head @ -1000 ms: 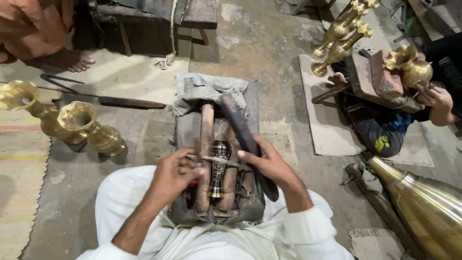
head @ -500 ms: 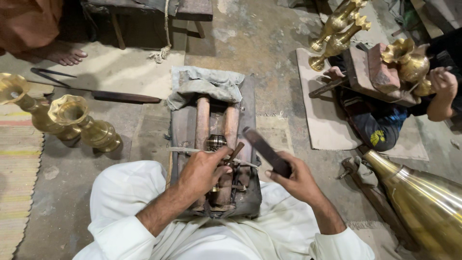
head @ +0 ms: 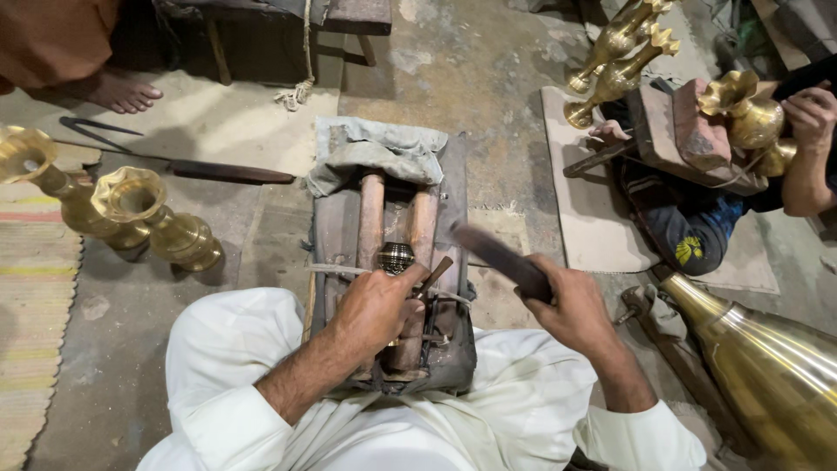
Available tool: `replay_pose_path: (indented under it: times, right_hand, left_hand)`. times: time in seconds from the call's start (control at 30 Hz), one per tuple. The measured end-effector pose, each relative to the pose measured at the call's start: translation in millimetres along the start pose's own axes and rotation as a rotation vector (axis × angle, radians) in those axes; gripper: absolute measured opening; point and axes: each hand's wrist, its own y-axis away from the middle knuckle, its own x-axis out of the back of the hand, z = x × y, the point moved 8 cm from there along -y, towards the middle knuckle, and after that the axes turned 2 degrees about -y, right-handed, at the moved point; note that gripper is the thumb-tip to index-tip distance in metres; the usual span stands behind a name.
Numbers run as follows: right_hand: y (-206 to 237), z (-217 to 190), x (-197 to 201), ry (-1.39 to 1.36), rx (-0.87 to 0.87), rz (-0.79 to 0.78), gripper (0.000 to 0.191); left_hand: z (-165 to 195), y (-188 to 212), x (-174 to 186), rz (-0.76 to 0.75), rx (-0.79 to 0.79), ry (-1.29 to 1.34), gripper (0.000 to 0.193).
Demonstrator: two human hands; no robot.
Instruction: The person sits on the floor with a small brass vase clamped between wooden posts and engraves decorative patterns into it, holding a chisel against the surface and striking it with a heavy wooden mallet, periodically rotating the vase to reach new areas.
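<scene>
Right hand (head: 575, 305) with mallet (head: 501, 259) now raised beside wooden block (head: 388, 262).

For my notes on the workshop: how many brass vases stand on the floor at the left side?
2. One brass vase stands at the far left edge; the second vase stands right beside it, nearer the wooden block. Other brass pieces lie at the right.

You get even, moderate light from above, with soft shadows under the vases (head: 157, 222) and a dark patch below the bench (head: 261, 17) at the top. Glare streaks the big brass vessel (head: 767, 366) lower right. The mallet (head: 501, 259) in your right hand (head: 575, 310) smears with motion blur. Your white sleeves (head: 227, 410) look near blown out. Wide-angle stretch bends the edges; the centre stays sharp.
</scene>
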Motion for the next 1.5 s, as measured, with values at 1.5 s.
replay_pose_path:
  times: [1.5]
  right_hand:
    - [-11,-7,14,0.104,0.09,0.128,0.042]
  left_hand:
    - [-12,14,18,0.153,-0.159,0.221,0.037]
